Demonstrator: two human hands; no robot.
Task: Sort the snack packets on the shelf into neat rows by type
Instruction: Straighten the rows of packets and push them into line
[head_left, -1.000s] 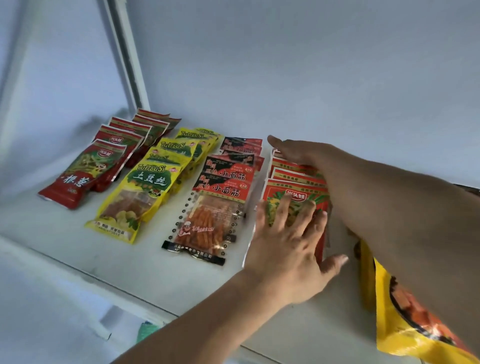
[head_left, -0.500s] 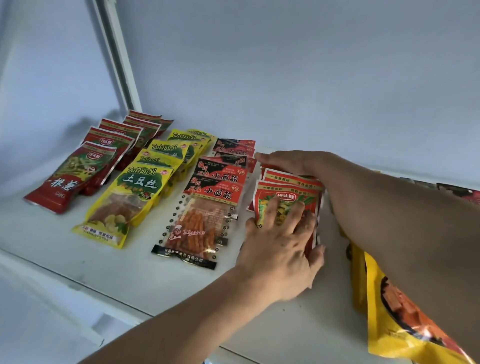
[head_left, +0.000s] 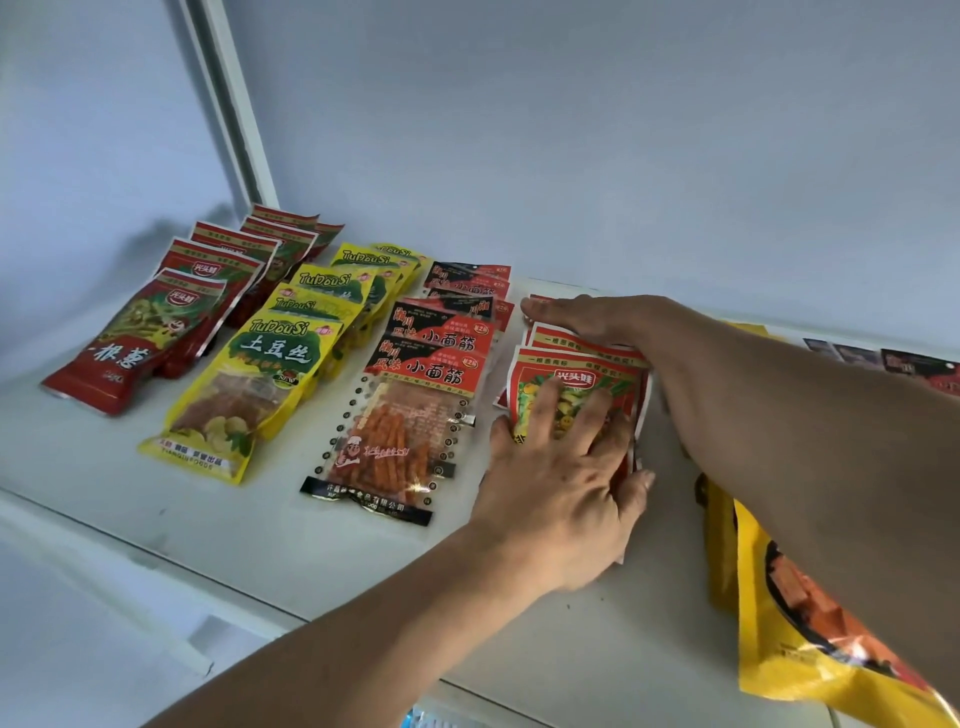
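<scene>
Four rows of snack packets run front to back on the white shelf (head_left: 260, 535): red packets (head_left: 130, 343) at the left, then yellow TuDouSi packets (head_left: 260, 374), red-and-black packets with clear windows (head_left: 415, 410), and red packets with a yellow-green picture (head_left: 576, 369). My left hand (head_left: 561, 488) lies with spread fingers on the front packet of that fourth row, its thumb against the packet's right edge. My right hand (head_left: 587, 317) reaches over the row and rests flat on its rear packets.
A large yellow bag (head_left: 779, 639) lies at the right, partly under my right forearm. Dark packets (head_left: 909, 364) lie at the far right by the back wall. A white upright post (head_left: 234, 114) stands at the back left. The shelf's front edge runs just below the rows.
My left thumb has drawn in from spread wide to the packet's right edge. My right hand has come slightly nearer along the rear of the row, and the packets sit closer together.
</scene>
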